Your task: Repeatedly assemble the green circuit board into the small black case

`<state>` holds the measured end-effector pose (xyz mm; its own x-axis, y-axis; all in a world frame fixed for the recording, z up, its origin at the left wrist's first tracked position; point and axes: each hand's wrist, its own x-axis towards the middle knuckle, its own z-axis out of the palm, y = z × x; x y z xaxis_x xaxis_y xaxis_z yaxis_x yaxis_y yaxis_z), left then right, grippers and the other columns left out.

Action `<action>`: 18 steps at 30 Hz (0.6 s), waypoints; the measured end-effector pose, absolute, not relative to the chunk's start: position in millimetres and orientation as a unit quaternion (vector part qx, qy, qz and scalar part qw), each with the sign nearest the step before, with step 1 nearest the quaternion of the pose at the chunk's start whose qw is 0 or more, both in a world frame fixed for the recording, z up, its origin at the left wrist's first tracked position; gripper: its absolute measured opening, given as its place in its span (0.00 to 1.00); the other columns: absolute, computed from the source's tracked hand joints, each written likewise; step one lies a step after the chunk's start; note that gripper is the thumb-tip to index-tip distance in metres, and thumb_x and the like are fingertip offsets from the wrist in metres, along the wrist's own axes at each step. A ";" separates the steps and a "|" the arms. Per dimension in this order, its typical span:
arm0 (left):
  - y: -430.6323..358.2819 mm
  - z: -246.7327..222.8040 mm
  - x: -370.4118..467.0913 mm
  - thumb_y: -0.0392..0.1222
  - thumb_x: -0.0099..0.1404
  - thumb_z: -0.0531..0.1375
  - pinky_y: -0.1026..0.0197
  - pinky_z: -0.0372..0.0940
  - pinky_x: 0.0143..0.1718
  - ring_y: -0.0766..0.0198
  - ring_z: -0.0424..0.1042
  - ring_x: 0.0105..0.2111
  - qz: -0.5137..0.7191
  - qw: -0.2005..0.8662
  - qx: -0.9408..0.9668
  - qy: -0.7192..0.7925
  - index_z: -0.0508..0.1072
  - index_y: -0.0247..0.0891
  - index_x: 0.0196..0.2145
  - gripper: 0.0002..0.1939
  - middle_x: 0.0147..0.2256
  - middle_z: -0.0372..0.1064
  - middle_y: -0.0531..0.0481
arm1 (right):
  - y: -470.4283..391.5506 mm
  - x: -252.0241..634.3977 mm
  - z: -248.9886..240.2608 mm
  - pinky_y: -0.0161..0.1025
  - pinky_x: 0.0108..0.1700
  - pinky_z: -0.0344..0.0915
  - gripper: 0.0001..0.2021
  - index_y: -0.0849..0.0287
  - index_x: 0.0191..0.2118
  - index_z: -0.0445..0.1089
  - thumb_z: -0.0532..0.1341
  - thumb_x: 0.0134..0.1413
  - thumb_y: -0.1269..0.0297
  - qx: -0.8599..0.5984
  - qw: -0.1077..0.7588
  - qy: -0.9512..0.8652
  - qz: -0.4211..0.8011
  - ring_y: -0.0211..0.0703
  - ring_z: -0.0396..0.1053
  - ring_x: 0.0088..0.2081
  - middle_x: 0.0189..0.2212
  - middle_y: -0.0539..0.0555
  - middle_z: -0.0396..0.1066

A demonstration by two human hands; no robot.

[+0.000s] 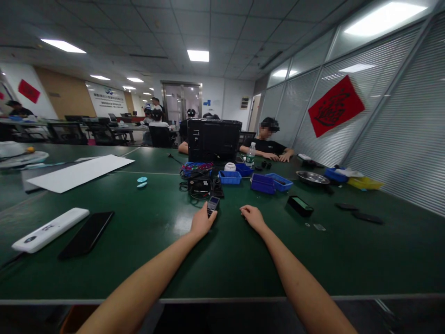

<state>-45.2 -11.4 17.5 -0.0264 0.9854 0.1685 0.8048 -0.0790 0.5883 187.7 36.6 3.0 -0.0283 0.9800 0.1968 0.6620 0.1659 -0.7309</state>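
Note:
Near the middle of the green table, my left hand [202, 220] is closed around a small dark handheld device [213, 202] with a screen and keys, like a calculator. Its upper end points away from me, and my palm and fingers cover part of the lower keys. My right hand [253, 217] rests on the tabletop to the right, apart from the device, with its fingers loosely curled in. Nothing shows in it. Just beyond my left hand lie a black boxy device [200, 187] and a tangle of black cables [184, 185].
A black monitor [214, 139] stands behind blue trays [230, 177], a white ball [230, 167] and a bottle [250, 155]. Left lie a white power strip [52, 229] and a black slab [86, 234]; right, a black box [300, 206] and metal pan [313, 177]. A person [267, 141] sits opposite.

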 end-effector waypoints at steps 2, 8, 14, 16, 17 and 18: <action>-9.0 15.7 -30.6 0.55 0.61 0.48 0.58 0.54 0.48 0.53 0.63 0.49 0.281 0.159 0.694 0.644 0.46 0.32 0.59 0.34 0.50 0.62 0.36 | 35.1 186.7 4.6 0.33 0.29 0.60 0.11 0.59 0.32 0.72 0.54 0.47 0.64 -0.607 0.347 -0.678 0.228 0.37 0.67 0.25 0.26 0.51 0.72; -7.3 14.5 -0.8 0.54 0.58 0.51 0.57 0.52 0.50 0.52 0.60 0.51 0.276 0.168 0.733 0.599 0.35 0.28 0.61 0.43 0.52 0.59 0.34 | 27.7 180.8 10.7 0.34 0.32 0.62 0.12 0.60 0.33 0.70 0.51 0.48 0.63 -0.603 0.407 -0.652 0.213 0.39 0.68 0.27 0.25 0.51 0.71; -5.0 11.7 1.8 0.45 0.53 0.57 0.59 0.52 0.52 0.54 0.57 0.54 0.278 0.238 0.762 0.534 0.30 0.34 0.61 0.47 0.56 0.54 0.43 | 11.6 153.4 23.4 0.38 0.41 0.62 0.20 0.61 0.45 0.66 0.50 0.51 0.55 -0.602 0.468 -0.622 0.178 0.43 0.67 0.37 0.38 0.57 0.70; -2.4 8.9 0.2 0.39 0.53 0.55 0.59 0.52 0.53 0.55 0.57 0.54 0.275 0.243 0.766 0.527 0.32 0.35 0.61 0.45 0.56 0.55 0.45 | 7.3 142.6 23.6 0.40 0.45 0.60 0.25 0.62 0.51 0.62 0.53 0.49 0.53 -0.609 0.434 -0.647 0.151 0.46 0.65 0.43 0.44 0.59 0.67; -1.2 7.5 -0.5 0.37 0.52 0.54 0.59 0.52 0.53 0.56 0.57 0.54 0.275 0.243 0.768 0.524 0.33 0.35 0.61 0.44 0.56 0.55 0.46 | 5.8 138.1 22.6 0.41 0.47 0.59 0.27 0.62 0.52 0.60 0.55 0.47 0.53 -0.610 0.414 -0.664 0.128 0.48 0.63 0.46 0.46 0.60 0.65; -0.1 6.3 -1.0 0.35 0.52 0.52 0.59 0.52 0.53 0.57 0.57 0.54 0.277 0.244 0.770 0.520 0.33 0.35 0.62 0.43 0.56 0.55 0.46 | 4.8 134.5 21.1 0.42 0.49 0.57 0.29 0.62 0.54 0.58 0.56 0.46 0.54 -0.610 0.394 -0.679 0.104 0.49 0.60 0.49 0.49 0.60 0.62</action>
<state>-1.0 -0.1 6.3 0.3055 0.9364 0.1727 0.6652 -0.3397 0.6649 134.5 4.8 21.1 0.0555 0.9110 0.4087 0.7465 0.2340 -0.6229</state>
